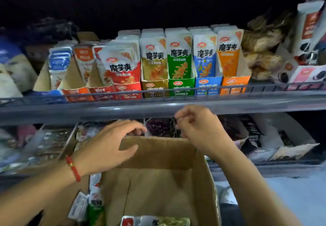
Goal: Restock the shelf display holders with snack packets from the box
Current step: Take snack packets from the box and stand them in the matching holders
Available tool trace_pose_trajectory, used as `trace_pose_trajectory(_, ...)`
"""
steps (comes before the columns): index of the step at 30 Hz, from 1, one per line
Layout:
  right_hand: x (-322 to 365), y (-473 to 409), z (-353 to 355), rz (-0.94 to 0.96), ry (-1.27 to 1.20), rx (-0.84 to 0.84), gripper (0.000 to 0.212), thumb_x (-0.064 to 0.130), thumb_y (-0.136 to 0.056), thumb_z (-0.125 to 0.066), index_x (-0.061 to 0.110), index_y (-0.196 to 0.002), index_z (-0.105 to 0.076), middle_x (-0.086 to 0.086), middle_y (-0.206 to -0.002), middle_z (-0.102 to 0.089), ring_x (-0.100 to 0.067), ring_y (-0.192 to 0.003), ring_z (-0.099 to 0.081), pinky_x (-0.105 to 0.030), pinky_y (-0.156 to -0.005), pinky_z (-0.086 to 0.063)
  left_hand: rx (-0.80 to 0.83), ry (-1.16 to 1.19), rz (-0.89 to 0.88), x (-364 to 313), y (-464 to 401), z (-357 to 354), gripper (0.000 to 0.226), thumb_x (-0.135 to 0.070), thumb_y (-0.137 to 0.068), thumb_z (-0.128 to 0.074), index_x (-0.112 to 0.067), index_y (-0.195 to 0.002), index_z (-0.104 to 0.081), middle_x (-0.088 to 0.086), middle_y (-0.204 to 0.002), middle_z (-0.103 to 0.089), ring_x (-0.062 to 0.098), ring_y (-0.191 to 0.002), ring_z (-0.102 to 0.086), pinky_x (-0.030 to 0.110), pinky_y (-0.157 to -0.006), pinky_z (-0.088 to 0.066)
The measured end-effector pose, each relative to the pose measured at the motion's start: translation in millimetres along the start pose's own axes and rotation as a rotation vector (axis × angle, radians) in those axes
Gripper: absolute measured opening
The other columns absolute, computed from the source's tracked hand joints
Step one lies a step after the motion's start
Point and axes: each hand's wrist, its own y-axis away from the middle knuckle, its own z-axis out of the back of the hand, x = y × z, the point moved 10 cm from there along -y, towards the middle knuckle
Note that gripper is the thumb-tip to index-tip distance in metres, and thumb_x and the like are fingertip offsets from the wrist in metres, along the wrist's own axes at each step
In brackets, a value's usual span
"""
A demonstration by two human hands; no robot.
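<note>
A cardboard box (158, 187) sits at the bottom centre of the frame, right in front of me, with packets (95, 201) in its lower left corner. My left hand (107, 146) rests on the box's far flap (155, 151) from the left; my right hand (195, 128) hovers over the flap's right end. Above both hands, across the middle of the frame, runs the shelf rail (158, 107). Behind it a row of display holders (181, 82) stands side by side, packets upright inside them. Below the rail, behind the box, lies a lower shelf (264, 165) with more goods.

Red bead bracelet (73, 168), brown-wrapped goods (261, 49) on upper shelf right.
</note>
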Motion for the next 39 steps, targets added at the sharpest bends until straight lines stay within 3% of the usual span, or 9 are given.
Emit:
trace_pose_trajectory(3, -2.4, 22.9, -95.9, 0.073, 0.347, 0.45, 0.009, 0.028, -0.096, -0.059, 0.027, -0.101, -0.065, 0.006, -0.1, -0.074, -0.017, -0.097, -0.068, -0.029, -0.087, -0.052, 0.287, -0.054, 0.151, 72.7, 47.7, -55.2, 0.043, -0.032, -0.092, -0.07, -0.051, -0.123, -0.048, -0.026, -0.12, -0.06, -0.004, -0.11, -0.057, 0.022, -0.097, -0.047)
trace_pose_trajectory(5, -18.3, 48.4, -155.1, 0.086, 0.515, 0.735, 0.025, 0.033, -0.098, -0.06, 0.027, -0.121, -0.064, 0.0, -0.122, -0.067, -0.023, -0.113, -0.062, -0.034, -0.096, -0.05, 0.453, -0.054, 0.176, 95.1, 70.3, -85.0, 0.04, -0.029, -0.094, -0.067, -0.049, -0.123, -0.05, -0.021, -0.121, -0.06, -0.001, -0.111, -0.056, 0.021, -0.099, -0.046)
trace_pose_trajectory(8, -64.9, 82.2, -217.3, 0.015, 0.634, 1.013, 0.034, 0.03, -0.096, -0.065, 0.025, -0.129, -0.06, -0.004, -0.127, -0.064, -0.026, -0.114, -0.061, -0.041, -0.095, -0.053, 0.634, -0.147, 0.143, 103.0, 82.9, -117.1, 0.039, -0.021, -0.097, -0.059, -0.029, -0.135, -0.055, -0.007, -0.132, -0.058, 0.012, -0.122, -0.053, 0.019, -0.101, -0.039)
trace_pose_trajectory(11, -108.6, 107.5, -249.1, -0.05, 0.734, 1.171, 0.045, 0.031, -0.092, -0.072, 0.026, -0.134, -0.057, -0.001, -0.13, -0.064, -0.024, -0.114, -0.063, -0.044, -0.096, -0.054, 0.649, -0.118, 0.131, 97.9, 76.3, -126.9, 0.039, -0.025, -0.096, -0.06, -0.026, -0.136, -0.057, 0.001, -0.135, -0.06, 0.02, -0.129, -0.052, 0.03, -0.105, -0.043)
trace_pose_trajectory(16, -132.1, 115.6, -270.9, -0.071, 0.663, 1.162, 0.051, 0.028, -0.087, -0.078, 0.028, -0.133, -0.055, 0.001, -0.131, -0.063, -0.022, -0.116, -0.059, -0.043, -0.098, -0.053, 0.615, -0.105, 0.13, 100.1, 71.2, -126.0, 0.045, -0.037, -0.099, -0.057, -0.033, -0.143, -0.048, 0.0, -0.144, -0.055, 0.02, -0.132, -0.049, 0.035, -0.107, -0.043)
trace_pose_trajectory(29, -135.2, 108.6, -277.2, -0.121, 0.579, 1.09, 0.029, 0.021, -0.089, -0.078, 0.018, -0.115, -0.066, -0.001, -0.128, -0.064, -0.02, -0.112, -0.06, -0.033, -0.09, -0.053, 0.611, -0.125, 0.216, 99.2, 75.1, -108.0, 0.048, -0.044, -0.1, -0.053, -0.04, -0.146, -0.041, 0.0, -0.148, -0.05, 0.02, -0.132, -0.048, 0.041, -0.103, -0.048)
trace_pose_trajectory(32, -112.7, 71.1, -249.4, -0.098, 0.498, 0.908, 0.026, 0.021, -0.091, -0.074, 0.021, -0.117, -0.071, 0.005, -0.126, -0.067, -0.015, -0.113, -0.063, -0.033, -0.095, -0.054, 0.522, -0.062, 0.31, 101.5, 69.5, -94.1, 0.051, -0.043, -0.099, -0.055, -0.038, -0.148, -0.041, -0.002, -0.147, -0.051, 0.018, -0.131, -0.049, 0.036, -0.101, -0.048)
trace_pose_trajectory(36, -85.2, 21.5, -187.7, -0.239, 0.075, 0.552, 0.008, 0.012, -0.09, -0.076, 0.016, -0.097, -0.074, 0.002, -0.103, -0.079, -0.012, -0.093, -0.074, -0.035, -0.085, -0.062, 0.279, 0.188, 0.531, 112.5, 63.1, -71.0, 0.082, -0.045, -0.09, -0.067, -0.033, -0.158, -0.023, -0.003, -0.15, -0.049, 0.019, -0.133, -0.05, 0.029, -0.094, -0.045)
trace_pose_trajectory(39, -70.8, 17.0, -160.0, -0.392, -0.391, 0.403, 0.017, 0.004, -0.093, -0.071, 0.004, -0.11, -0.075, -0.011, -0.104, -0.079, -0.027, -0.099, -0.075, -0.044, -0.09, -0.06, 0.214, 0.64, 0.664, 105.4, 67.6, -81.1, 0.087, -0.054, -0.072, -0.081, -0.036, -0.146, -0.039, -0.011, -0.13, -0.062, 0.011, -0.121, -0.059, 0.026, -0.099, -0.049)
